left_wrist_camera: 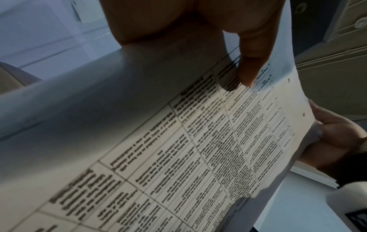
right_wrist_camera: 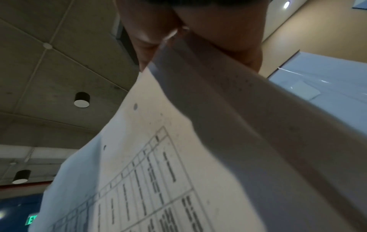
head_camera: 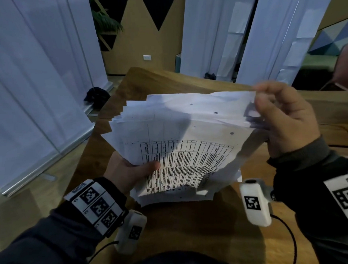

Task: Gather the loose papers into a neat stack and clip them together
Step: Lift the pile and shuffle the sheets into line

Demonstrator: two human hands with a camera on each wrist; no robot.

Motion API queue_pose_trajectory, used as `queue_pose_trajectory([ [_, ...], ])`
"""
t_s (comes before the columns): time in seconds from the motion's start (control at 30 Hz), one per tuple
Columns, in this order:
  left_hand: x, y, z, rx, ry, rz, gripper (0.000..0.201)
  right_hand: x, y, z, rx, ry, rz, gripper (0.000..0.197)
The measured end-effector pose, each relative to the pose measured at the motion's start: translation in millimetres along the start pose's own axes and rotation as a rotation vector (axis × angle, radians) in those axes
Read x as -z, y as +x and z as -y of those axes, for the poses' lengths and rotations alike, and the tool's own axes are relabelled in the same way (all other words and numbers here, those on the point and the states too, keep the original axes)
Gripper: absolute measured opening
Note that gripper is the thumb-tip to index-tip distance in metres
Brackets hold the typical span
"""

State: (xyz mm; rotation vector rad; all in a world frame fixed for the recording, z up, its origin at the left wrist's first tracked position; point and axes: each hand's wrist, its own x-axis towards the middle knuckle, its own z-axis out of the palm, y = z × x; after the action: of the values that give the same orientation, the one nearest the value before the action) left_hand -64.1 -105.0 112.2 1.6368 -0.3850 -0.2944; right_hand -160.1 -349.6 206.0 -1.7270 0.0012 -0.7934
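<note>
Gripping the lower left corner of the papers [head_camera: 181, 151], the left hand [head_camera: 129, 173] is laying its thumb across the printed top sheet while its fingers are curling out of sight beneath the bundle. One bundle is showing, of many sheets; their exact number cannot be told, since the edges are fanning out unevenly along the upper left side. The papers are hanging in the air above the wooden table [head_camera: 192, 230], tilted, their lower edge near the table's middle; whether that edge is touching the wood cannot be told. The top sheet is carrying one printed table of small text, and four dark punch marks are showing near its upper margin in the head view. In the left wrist view the left thumb [left_wrist_camera: 250, 66] is pressing flat on the papers [left_wrist_camera: 178, 141], and two such marks are sitting near the sheet's edge. Moving rightward, the right hand [head_camera: 283, 120] is pinching the upper right corner of the bundle between thumb and curled fingers, lifting several sheets there. The right wrist view is showing the right hand [right_wrist_camera: 198, 28] closing on that corner of the papers [right_wrist_camera: 178, 157]. Two white wrist cameras are hanging under the two dark sleeves, one per arm, over the table's near edge.
</note>
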Motion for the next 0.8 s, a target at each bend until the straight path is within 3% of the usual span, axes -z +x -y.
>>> queue_pose_trajectory([
  [0.1,-0.3,-0.3,-1.3,0.007,-0.016,0.009,0.056,2.3,2.0,6.4,0.039,-0.011,0.097,0.031],
  [0.2,0.0,0.3,-0.2,-0.01,-0.005,0.025,0.066,2.0,4.4,5.5,0.189,-0.323,0.122,0.023],
  [0.27,1.2,1.2,2.4,-0.006,-0.01,0.02,0.069,-1.1,5.0,4.8,0.152,-0.384,0.074,0.011],
  [0.3,1.8,1.1,3.4,-0.009,-0.01,0.018,0.067,-2.4,4.5,4.5,0.13,-0.377,0.035,0.005],
  [0.43,1.8,1.7,5.9,-0.018,-0.009,0.005,0.046,-0.6,3.6,-0.9,0.036,-0.031,-0.235,0.027],
  [0.5,0.9,1.5,5.9,-0.031,-0.013,-0.001,0.042,-2.0,1.4,-1.1,-0.052,0.036,-0.287,0.034],
  [0.63,1.7,1.7,7.5,-0.036,-0.006,-0.006,0.038,-3.4,-4.4,1.3,-0.116,-0.014,-0.146,0.037],
  [0.7,1.5,3.2,8.4,-0.036,-0.022,-0.003,0.038,-1.8,-4.9,5.2,-0.027,-0.014,-0.046,0.04],
  [0.8,2.0,4.3,9.0,-0.036,-0.038,0.006,0.041,-2.3,-1.9,6.8,0.168,-0.248,0.069,0.025],
])
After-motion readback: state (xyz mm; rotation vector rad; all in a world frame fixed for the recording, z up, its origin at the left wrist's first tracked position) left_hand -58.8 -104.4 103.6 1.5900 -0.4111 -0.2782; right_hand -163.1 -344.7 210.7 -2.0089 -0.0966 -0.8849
